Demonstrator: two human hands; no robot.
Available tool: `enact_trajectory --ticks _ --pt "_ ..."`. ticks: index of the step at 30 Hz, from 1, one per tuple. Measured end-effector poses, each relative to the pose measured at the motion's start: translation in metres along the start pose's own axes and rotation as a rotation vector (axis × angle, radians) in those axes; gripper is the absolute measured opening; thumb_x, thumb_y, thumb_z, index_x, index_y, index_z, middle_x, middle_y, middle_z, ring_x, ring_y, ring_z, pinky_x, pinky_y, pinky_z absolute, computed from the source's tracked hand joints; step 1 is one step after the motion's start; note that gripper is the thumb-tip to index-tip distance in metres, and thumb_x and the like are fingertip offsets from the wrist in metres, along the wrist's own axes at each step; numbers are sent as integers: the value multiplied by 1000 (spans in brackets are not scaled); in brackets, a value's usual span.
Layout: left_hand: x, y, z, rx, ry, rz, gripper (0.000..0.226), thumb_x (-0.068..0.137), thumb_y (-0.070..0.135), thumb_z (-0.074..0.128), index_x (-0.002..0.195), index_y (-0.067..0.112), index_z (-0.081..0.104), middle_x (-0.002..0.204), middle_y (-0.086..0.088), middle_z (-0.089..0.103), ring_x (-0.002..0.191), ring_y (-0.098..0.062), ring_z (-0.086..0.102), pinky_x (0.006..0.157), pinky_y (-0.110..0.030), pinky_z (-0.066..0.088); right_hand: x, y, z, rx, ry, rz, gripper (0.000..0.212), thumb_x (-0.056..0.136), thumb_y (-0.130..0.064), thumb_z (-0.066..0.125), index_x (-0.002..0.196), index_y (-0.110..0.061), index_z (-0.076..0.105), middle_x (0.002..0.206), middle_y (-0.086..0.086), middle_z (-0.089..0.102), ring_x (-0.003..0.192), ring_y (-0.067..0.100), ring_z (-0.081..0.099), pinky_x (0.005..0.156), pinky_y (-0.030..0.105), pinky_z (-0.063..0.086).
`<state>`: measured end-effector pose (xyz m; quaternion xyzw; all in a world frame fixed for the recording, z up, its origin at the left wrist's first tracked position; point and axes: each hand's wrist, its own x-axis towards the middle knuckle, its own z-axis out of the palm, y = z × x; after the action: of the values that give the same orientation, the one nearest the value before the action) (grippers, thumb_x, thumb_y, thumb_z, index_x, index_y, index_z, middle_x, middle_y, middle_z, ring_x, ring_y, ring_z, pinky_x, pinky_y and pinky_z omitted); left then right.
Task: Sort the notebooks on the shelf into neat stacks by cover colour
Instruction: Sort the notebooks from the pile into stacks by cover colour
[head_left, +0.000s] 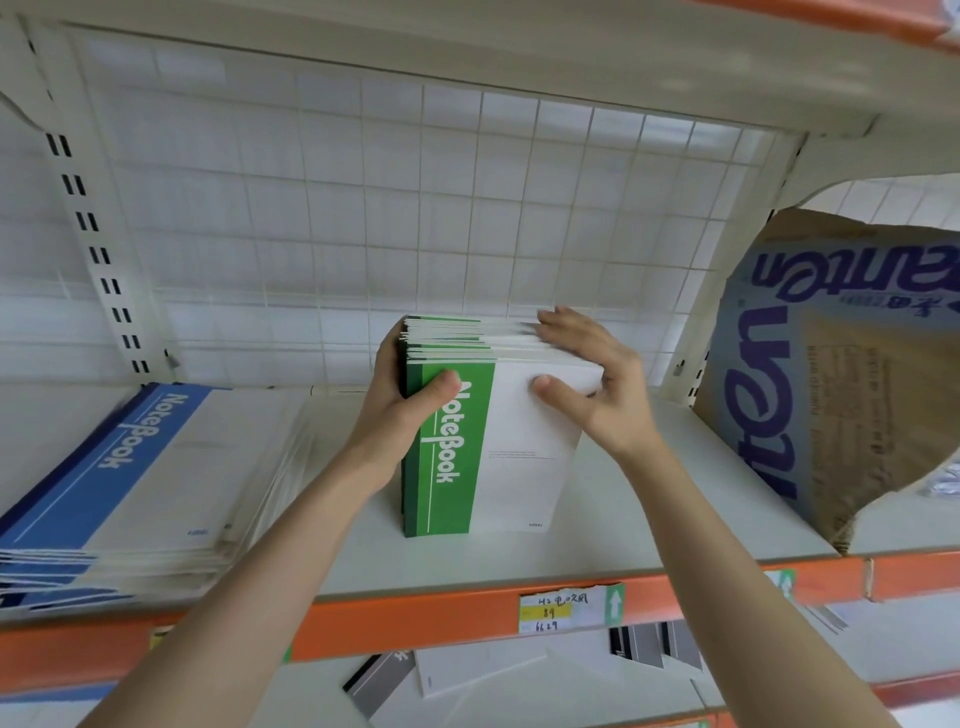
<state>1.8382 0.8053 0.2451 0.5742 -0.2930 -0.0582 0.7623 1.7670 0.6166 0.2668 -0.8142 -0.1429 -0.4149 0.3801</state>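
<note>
The green notebooks stand on end at the middle of the shelf, clamped between both hands. The left hand grips the spine side, and the right hand holds the open edge, fingers over the uneven top. The blue notebooks lie flat at the shelf's left end (edges ragged). The colours look separated; squaring both stacks seems left to do.
</note>
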Motion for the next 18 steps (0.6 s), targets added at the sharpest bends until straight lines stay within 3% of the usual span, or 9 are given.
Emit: enact_trajectory --ticks 6,9,11,13,14,16,18 --pt "2 1 2 1 3 4 50 67 21 61 112 33 45 104 10 62 84 4 64 71 -12 48 2 -1 -3 -61 -1 58 46 77 -33 60 102 4 67 113 4 61 120 12 49 103 15 36" --pt "1 0 2 -6 -3 2 49 67 21 60 111 35 45 103 12 62 83 6 64 69 -10 48 -3 -2 3 52 -7 146 41 74 -38 61 106 -12 61 129 -2 51 125 3 44 104 15 34" --pt "0 0 1 -17 -12 -4 50 68 21 59 114 35 44 102 15 63 85 6 64 70 -10 48 -16 1 10 193 -11 307 64 67 -50 70 122 -26 48 140 -9 42 131 6 40 107 27 34" --pt "-2 -3 0 -28 -12 -8 56 69 23 59 122 33 42 102 18 64 87 6 64 70 -10 48 -29 6 19 366 -21 496 104 51 -67 77 135 -18 40 132 0 53 122 16 52 96 35 46" --pt "-3 -5 1 -33 -8 -15 62 70 23 60 128 30 40 102 18 64 87 6 64 70 -10 48 -34 7 22 431 -38 554 115 43 -70 79 134 -11 42 120 0 62 110 15 60 86 31 51" --pt "-5 -8 2 -36 1 -39 78 70 22 68 140 21 34 101 18 64 84 6 65 68 -10 49 -36 10 25 500 -37 590 116 37 -69 81 127 -6 46 101 -7 70 95 9 66 74 23 53" --pt "-5 -10 4 -44 11 -62 85 70 24 68 145 11 30 99 16 64 81 7 65 64 -10 49 -34 12 26 531 -10 599 113 36 -68 82 124 -6 47 95 -10 72 90 8 67 71 21 53"
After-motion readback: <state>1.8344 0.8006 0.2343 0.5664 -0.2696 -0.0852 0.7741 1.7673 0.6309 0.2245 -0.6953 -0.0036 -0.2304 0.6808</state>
